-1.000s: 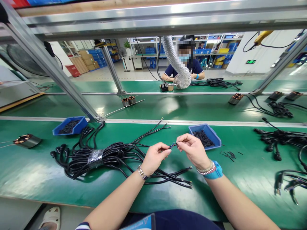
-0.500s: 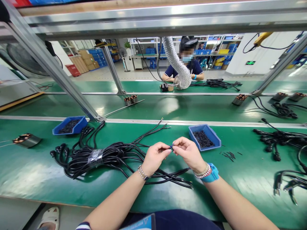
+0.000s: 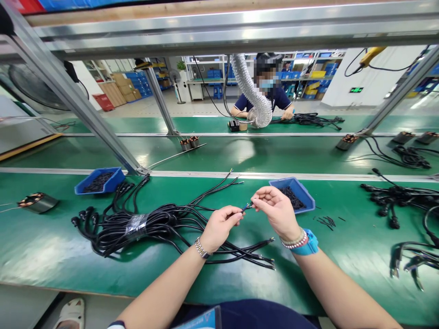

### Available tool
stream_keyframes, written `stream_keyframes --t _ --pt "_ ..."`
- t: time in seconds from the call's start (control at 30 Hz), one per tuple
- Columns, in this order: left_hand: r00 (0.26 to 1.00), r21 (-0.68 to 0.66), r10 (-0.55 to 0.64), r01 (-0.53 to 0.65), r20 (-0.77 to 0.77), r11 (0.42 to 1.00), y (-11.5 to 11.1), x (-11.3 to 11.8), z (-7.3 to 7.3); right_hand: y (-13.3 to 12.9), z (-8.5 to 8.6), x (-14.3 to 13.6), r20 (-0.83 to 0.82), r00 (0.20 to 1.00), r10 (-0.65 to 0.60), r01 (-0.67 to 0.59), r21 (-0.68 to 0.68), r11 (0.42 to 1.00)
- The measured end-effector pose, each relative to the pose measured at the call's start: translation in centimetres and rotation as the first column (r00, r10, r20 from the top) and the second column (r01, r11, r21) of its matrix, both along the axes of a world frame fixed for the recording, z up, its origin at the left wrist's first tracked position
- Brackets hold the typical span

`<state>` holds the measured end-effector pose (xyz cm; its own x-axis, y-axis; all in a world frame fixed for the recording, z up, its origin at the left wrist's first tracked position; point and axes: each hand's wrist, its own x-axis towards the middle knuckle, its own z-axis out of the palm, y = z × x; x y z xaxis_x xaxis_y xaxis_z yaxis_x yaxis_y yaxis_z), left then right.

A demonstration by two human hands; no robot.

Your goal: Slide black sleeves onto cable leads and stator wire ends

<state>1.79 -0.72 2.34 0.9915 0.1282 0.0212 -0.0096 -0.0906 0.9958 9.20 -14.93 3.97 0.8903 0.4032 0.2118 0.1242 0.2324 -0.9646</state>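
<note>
My left hand (image 3: 218, 228) is closed in a pinch on a cable end, where thin wires (image 3: 246, 207), one of them blue, stick out past the fingertips. Just beyond the wire tips, my right hand (image 3: 278, 211) has thumb and forefinger pressed together. Whatever lies between them is too small to name. Under and left of my hands lies a bundle of black cables (image 3: 113, 230), wrapped with clear tape (image 3: 136, 226). Several stripped cable ends (image 3: 265, 261) point right below my hands. A blue bin (image 3: 303, 194) of short black tubes (image 3: 291, 197) sits behind my right hand.
Loose black tubes (image 3: 325, 222) lie right of that bin. Another blue bin (image 3: 115, 179) stands back left, near a copper-wound motor stator (image 3: 39, 202). More black cables (image 3: 404, 196) are at right. A metal frame post (image 3: 99, 109) rises at left. Across the bench sits a person (image 3: 245, 103).
My right hand has drawn back slightly up and right from my left fingertips, so more of the thin wires shows between the hands. My left hand has barely moved.
</note>
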Motion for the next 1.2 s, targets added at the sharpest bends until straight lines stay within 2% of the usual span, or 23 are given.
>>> stream_keyframes --t 0.2,0.43,0.53,0.6,0.73,0.93,1.03,1.2 --pt "1.000 0.044 0.005 -0.005 0.002 0.999 0.0 0.0 0.2 -0.1 0.0 -0.1 0.006 0.999 0.047 -0.046 -0.051 0.998" --pt "0.997 -0.066 0.074 -0.077 -0.035 0.995 -0.3 0.2 -0.3 0.6 -1.1 -1.0 0.020 0.996 0.087 -0.084 -0.116 0.990" --pt "0.996 -0.069 0.070 -0.074 -0.054 0.995 0.0 0.1 -0.7 0.4 -1.2 -0.9 -0.014 0.992 0.128 -0.129 -0.104 0.986" --pt "0.997 -0.084 0.052 -0.056 -0.051 0.995 0.2 0.0 -0.9 0.1 -0.9 -0.5 -0.014 0.995 0.100 -0.101 -0.080 0.992" --pt "0.999 -0.134 0.027 -0.031 -0.030 0.991 0.5 0.0 -1.0 -0.2 -0.1 0.0 0.038 0.999 -0.033 0.033 -0.019 0.999" --pt "1.000 -0.161 -0.017 0.014 -0.015 0.987 0.6 -0.1 -1.0 0.2 0.2 -0.1 0.042 0.999 -0.011 0.011 -0.001 1.000" --pt "0.999 -0.167 -0.027 0.024 -0.020 0.986 0.6 -0.2 -0.9 0.2 0.2 -0.1 0.031 0.999 0.030 -0.029 -0.020 0.999" --pt "0.999 -0.164 -0.043 0.038 -0.027 0.986 0.5 0.0 -0.9 0.5 -0.8 -0.4 0.032 0.980 0.197 -0.193 -0.106 0.975"
